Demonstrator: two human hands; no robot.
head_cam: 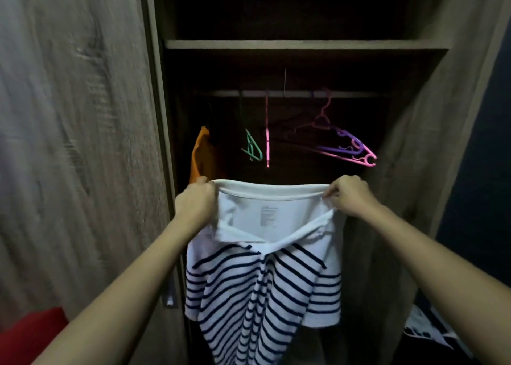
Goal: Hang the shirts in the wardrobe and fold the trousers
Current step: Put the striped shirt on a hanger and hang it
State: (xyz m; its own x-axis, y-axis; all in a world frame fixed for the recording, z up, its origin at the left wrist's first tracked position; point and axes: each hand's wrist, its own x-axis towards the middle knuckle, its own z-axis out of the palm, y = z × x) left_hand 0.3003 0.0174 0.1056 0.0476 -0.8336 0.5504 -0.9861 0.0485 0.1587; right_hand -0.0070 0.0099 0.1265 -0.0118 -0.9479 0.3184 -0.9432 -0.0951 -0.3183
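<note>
A white polo shirt with navy stripes (262, 281) hangs in front of the open wardrobe, held up by its collar. My left hand (195, 201) pinches the collar's left end and my right hand (349, 197) pinches the right end, stretching the collar flat. Behind it, the wardrobe rail (290, 93) carries a pink hanger (356, 157) and a purple hanger (348, 143) at the right, a green hanger (253, 149) and a pink hanger seen edge-on (267, 143) in the middle. An orange garment (203, 157) hangs at the rail's left end.
The wardrobe door (74, 143) stands open on the left. A shelf (304, 44) spans the wardrobe above the rail. A red object (33, 334) lies at the lower left, and a dark and white patterned cloth (428, 328) at the lower right.
</note>
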